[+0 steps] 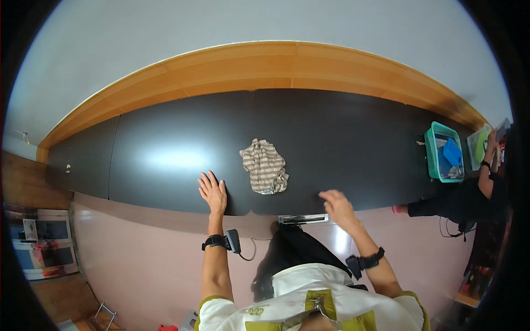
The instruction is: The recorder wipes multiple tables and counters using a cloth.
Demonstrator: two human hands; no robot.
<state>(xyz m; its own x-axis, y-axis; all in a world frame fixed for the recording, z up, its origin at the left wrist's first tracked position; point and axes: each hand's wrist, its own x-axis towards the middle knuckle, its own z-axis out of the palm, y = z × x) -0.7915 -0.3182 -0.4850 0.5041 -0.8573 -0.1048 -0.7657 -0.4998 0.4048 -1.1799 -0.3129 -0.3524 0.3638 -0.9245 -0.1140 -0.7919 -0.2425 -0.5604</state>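
Note:
A crumpled cloth with beige and white stripes (266, 167) lies on the dark table (343, 145) in front of me. To its left, my left hand (213, 194) is palm down at the table's near edge, fingers spread, holding nothing. My right hand (337, 207) is to the right of the cloth, by the near edge, with its fingers loosely bent and nothing visible in it. Neither hand touches the cloth. Each of my forearms wears a black strap with a small device.
At the right end of the table a green plastic basket (432, 155) holds a blue container (452, 152). Beyond it, another person in dark clothes reaches to a clear plastic box (473, 153). An orange tiled strip (248, 66) runs along the wall behind the table.

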